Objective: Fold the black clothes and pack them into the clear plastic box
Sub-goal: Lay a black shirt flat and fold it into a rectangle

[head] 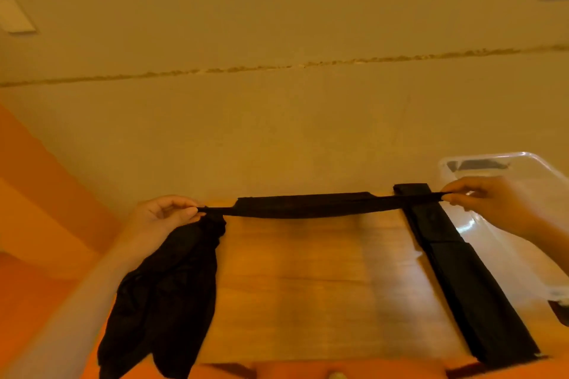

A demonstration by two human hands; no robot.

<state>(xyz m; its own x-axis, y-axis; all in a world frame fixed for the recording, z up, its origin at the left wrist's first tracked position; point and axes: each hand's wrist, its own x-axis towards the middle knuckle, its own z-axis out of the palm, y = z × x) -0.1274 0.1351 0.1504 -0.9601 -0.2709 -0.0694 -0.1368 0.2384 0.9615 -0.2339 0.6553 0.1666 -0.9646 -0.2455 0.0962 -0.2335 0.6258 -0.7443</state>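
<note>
black garment (308, 204) stretched taut, left hand (160, 218), right hand (489, 203)

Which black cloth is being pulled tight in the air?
The stretched black garment, pinched at its ends by the left hand and right hand. The folded black strips lie flat on the wooden table.

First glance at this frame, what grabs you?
A black garment pulled taut in mid-air between the left hand and right hand, above the wooden table. Its loose end hangs bunched below the left hand. At right, folded black clothes lie beside the clear box.
</note>
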